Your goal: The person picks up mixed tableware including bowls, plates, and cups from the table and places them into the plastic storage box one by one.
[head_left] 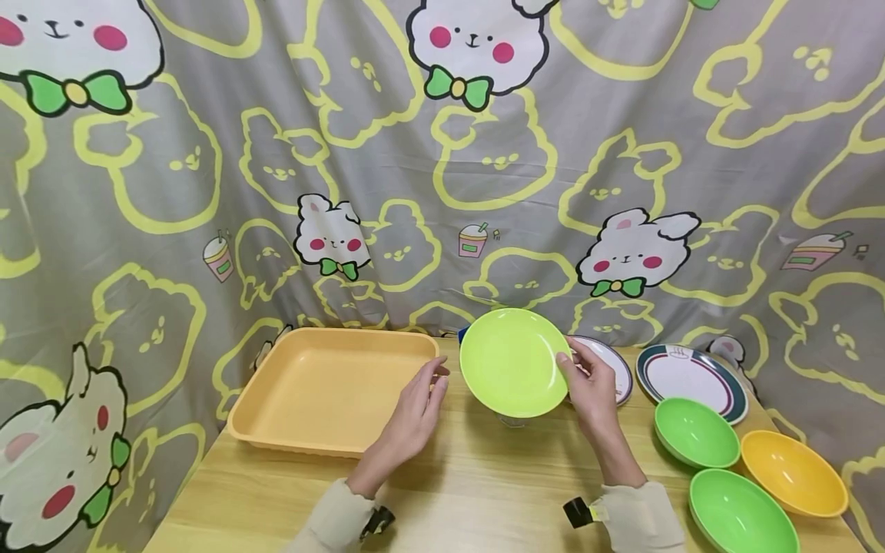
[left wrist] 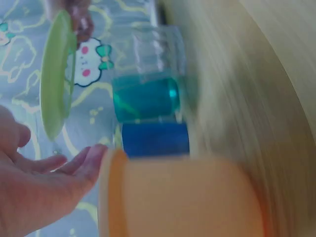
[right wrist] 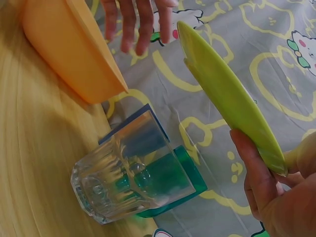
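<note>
A lime-green plate (head_left: 515,361) is pinched at its right rim by my right hand (head_left: 593,384), thumb on top and fingers beneath, as the right wrist view shows. It is held up above a clear glass (right wrist: 128,173). My left hand (head_left: 413,411) holds nothing; its fingers are spread at the right rim of an orange tray (head_left: 332,449). Behind the clear glass stand a green cup (left wrist: 145,98) and a blue cup (left wrist: 155,139), mostly hidden by the plate in the head view.
On the right lie a white plate (head_left: 611,369), a dark-rimmed oval plate (head_left: 691,380), two green bowls (head_left: 697,432) and an orange bowl (head_left: 793,472). A patterned curtain (head_left: 512,169) hangs behind the wooden table (head_left: 484,491).
</note>
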`<state>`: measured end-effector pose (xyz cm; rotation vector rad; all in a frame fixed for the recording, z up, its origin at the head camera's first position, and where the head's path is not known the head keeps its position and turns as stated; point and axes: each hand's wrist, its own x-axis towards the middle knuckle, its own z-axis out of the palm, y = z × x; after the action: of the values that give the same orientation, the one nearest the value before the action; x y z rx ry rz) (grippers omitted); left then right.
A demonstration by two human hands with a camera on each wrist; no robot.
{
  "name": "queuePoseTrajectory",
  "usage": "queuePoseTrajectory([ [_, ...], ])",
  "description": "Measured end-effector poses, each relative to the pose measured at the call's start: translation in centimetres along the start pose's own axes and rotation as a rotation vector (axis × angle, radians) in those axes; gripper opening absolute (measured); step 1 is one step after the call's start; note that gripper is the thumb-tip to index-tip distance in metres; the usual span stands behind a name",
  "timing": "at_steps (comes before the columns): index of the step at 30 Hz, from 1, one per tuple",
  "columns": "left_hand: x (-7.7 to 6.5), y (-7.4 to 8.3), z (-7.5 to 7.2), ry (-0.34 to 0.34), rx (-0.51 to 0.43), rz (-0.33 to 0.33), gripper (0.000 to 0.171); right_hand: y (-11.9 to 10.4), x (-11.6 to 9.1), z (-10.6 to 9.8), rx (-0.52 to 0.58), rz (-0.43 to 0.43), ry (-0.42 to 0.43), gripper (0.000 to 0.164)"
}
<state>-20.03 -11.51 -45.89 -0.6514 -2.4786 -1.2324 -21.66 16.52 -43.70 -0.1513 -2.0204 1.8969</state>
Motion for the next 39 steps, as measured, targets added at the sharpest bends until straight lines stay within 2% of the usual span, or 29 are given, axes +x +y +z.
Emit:
queuePoseTrajectory([
  [7,1.3,1.1,1.0,-0.035,-0.396,-0.072,0.044,0.0,-0.1,0.2,-0.016,-0.008,-0.005,0.037],
  [11,2.0,1.6,1.3,-0.030,-0.521,-0.113,0.045,0.2,-0.1,0.4,0.008,0.005,-0.013,0.037],
  [19,2.6,1.7,1.7,0.003,-0.500,-0.178,0.046,0.4,-0.2,0.7,0.019,0.001,-0.006,0.037],
  [25,3.0,1.6,1.8,0.043,-0.562,-0.170,0.052,0.4,-0.3,0.9,0.046,-0.009,-0.026,0.036],
  [31,3.4,1.7,2.0,0.101,-0.508,-0.145,0.051,0.8,-0.4,0.7,0.058,-0.003,-0.043,0.039],
  [39,3.7,2.0,2.0,0.126,-0.533,-0.212,0.052,0.7,-0.4,0.6,0.063,-0.005,-0.053,0.038],
])
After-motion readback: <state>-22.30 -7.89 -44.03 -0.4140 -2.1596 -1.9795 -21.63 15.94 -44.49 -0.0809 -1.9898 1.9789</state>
